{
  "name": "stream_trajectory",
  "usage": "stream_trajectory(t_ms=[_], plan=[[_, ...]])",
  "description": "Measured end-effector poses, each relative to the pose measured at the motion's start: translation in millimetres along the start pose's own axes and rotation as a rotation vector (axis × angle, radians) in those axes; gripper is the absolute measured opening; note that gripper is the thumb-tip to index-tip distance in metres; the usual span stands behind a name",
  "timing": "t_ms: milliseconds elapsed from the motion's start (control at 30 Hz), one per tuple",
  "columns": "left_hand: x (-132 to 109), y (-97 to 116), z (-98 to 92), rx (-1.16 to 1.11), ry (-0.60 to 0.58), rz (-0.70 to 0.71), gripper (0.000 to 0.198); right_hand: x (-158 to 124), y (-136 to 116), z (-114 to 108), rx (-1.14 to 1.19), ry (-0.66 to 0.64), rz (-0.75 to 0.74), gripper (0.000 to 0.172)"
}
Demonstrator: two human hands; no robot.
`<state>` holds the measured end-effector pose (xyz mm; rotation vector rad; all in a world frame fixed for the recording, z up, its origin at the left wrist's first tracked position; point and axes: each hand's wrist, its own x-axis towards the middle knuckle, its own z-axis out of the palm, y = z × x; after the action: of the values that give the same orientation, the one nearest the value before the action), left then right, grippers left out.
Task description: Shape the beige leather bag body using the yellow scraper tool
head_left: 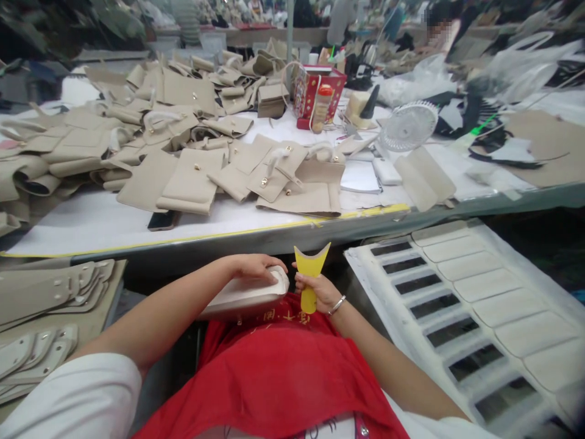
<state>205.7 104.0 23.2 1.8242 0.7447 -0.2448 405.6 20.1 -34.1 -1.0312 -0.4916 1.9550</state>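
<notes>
My left hand (pixel 254 267) lies curled over the top edge of a cream leather piece (pixel 242 297) that rests on my lap above a red apron (pixel 278 366). My right hand (pixel 320 291) is closed around the handle of a yellow scraper tool (pixel 311 268), blade pointing up, right beside the leather piece. A bracelet sits on my right wrist.
The white worktable (pixel 91 225) in front carries several beige pouches (pixel 192 183), a phone (pixel 162 221), a red box (pixel 315 91) and a small white fan (pixel 408 125). A white rack (pixel 457 292) with cream pieces stands at right. Beige straps (pixel 50 292) are stacked at left.
</notes>
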Motion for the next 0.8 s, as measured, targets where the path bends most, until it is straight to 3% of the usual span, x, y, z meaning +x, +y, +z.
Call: stream_trajectory(t_ms=[167,300,467,800], plan=[[5,-3,3.2,-0.072,0.0,0.008,0.043,3,15,7,-0.145,0.023,0.024,0.032],[4,-3,4.4,-0.091,0.0,0.041,0.036,5,19,11,-0.238,0.021,0.082,0.037],[2,-5,3.9,-0.162,-0.01,0.062,0.034,3,18,16,-0.209,0.022,0.115,0.04],[-3,-2,-0.7,0.003,0.014,0.009,0.037,7,-1,34,-0.191,0.036,0.198,0.033]])
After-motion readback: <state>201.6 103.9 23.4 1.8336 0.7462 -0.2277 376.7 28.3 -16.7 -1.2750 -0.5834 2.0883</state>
